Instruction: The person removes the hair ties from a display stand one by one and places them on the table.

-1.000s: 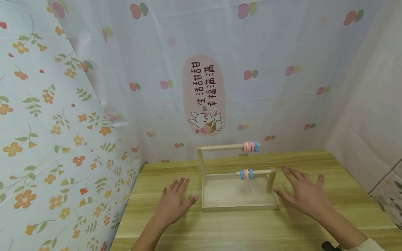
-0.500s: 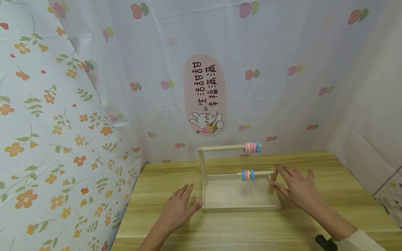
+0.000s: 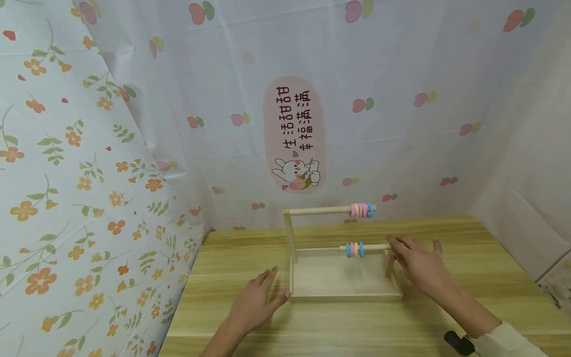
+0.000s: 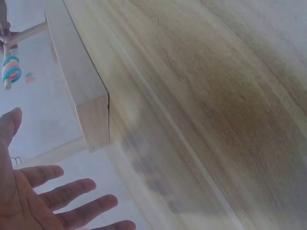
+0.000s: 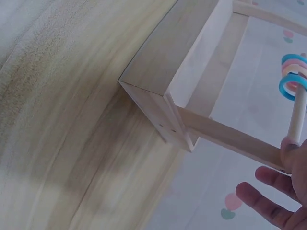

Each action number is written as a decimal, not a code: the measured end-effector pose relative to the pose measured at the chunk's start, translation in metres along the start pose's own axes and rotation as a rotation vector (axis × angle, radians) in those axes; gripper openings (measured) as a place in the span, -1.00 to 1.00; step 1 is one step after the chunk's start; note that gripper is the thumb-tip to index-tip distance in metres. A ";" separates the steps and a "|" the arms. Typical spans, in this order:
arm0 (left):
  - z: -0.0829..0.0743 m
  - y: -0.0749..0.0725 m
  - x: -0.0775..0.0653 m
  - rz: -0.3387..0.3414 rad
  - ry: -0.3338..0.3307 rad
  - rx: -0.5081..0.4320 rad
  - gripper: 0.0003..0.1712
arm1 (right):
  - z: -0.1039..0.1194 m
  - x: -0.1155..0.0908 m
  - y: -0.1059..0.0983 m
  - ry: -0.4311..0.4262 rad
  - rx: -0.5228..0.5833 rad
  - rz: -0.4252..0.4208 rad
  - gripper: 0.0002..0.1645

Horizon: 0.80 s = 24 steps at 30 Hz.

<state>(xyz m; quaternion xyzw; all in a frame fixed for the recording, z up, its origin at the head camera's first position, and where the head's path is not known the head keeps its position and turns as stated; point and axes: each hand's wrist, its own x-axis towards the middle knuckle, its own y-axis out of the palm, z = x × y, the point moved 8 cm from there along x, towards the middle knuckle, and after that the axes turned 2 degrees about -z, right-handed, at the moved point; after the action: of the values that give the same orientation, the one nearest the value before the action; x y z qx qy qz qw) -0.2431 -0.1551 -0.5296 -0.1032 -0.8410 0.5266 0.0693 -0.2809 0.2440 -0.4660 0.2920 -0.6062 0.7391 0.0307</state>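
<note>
Pale, smooth wood makes up the rack (image 3: 339, 272): a shallow, square-edged tray (image 3: 346, 298) with a flat post at each end, the tall post (image 3: 290, 238) at left and the short post (image 3: 389, 267) at right. A round upper rod (image 3: 318, 211) runs rightward from the tall one, a lower rod (image 3: 376, 246) leftward from the short one. Upper rings (image 3: 360, 210) in pink, cream and blue bunch near the free end; lower rings (image 3: 351, 250), blue outside, pink and cream between, sit toward the other free end. Two small dark marks dot the tray's right end wall.

The right hand (image 3: 424, 267) touches the top of the short post, where the lower rod joins it, with the lower rings inward along the rod, apart from the fingers; whether it grips the post I cannot tell. The left hand (image 3: 252, 305) holds nothing, fingers extended and spread, its thumb just beside the tray's front left corner.

The rack stands on a table (image 3: 339, 327) with streaky yellow-brown grain, between the side edges and in from the back edge. Beyond that back edge hangs a creased white sheet (image 3: 223, 64) printed with fruit; a flowered sheet (image 3: 67, 198) borders the left edge
</note>
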 end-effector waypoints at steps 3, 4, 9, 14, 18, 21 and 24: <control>0.000 0.001 0.000 0.002 0.000 -0.002 -0.02 | 0.000 0.001 0.000 -0.010 -0.011 -0.016 -0.43; 0.000 0.002 0.000 0.003 0.000 -0.002 -0.03 | 0.000 0.000 0.000 -0.010 -0.011 -0.019 -0.43; 0.000 0.001 0.001 0.005 -0.009 -0.004 -0.01 | 0.000 0.002 0.000 -0.008 -0.003 -0.032 -0.48; -0.001 -0.003 0.001 -0.014 -0.009 -0.010 -0.01 | 0.000 0.003 0.000 -0.017 0.001 -0.056 -0.51; -0.002 -0.004 0.003 -0.032 -0.003 -0.011 -0.05 | 0.000 0.003 -0.001 -0.024 0.000 -0.069 -0.52; -0.003 -0.005 0.003 -0.047 0.001 -0.008 -0.05 | 0.000 0.003 -0.001 -0.025 -0.005 -0.064 -0.52; -0.005 -0.007 0.005 -0.061 0.008 -0.005 -0.05 | 0.000 0.003 0.000 -0.022 -0.006 -0.051 -0.52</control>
<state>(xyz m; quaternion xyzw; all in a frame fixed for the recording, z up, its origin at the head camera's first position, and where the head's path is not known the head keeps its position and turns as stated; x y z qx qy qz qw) -0.2469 -0.1521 -0.5211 -0.0800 -0.8446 0.5219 0.0884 -0.2831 0.2434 -0.4646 0.3156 -0.6011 0.7329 0.0438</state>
